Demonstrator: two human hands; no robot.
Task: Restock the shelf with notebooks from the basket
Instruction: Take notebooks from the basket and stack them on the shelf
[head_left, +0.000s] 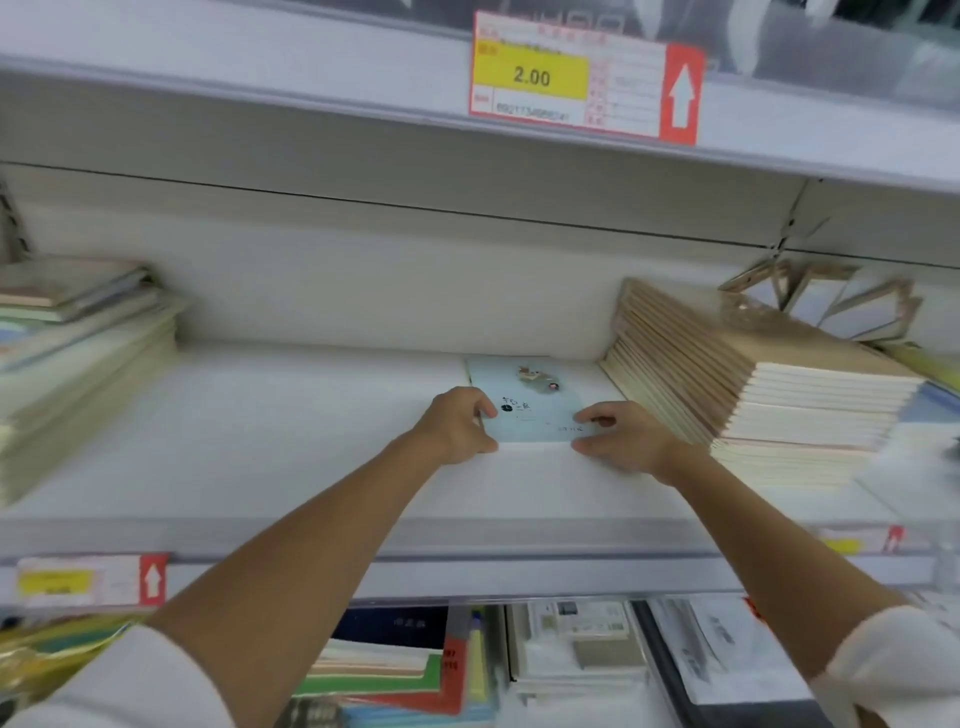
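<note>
A light blue notebook with a small drawing on its cover lies flat on the white shelf, just left of a tall stack of brown-covered notebooks. My left hand pinches the blue notebook's near left corner, fingers on top and thumb at the front edge. At its near right corner my right hand grips it the same way. The basket is out of view.
Stacked pale notebooks fill the shelf's left end. Brown-framed items stand behind the brown stack. A 2.00 price tag hangs on the upper shelf edge. Below the shelf's front rail lie coloured and packaged stationery.
</note>
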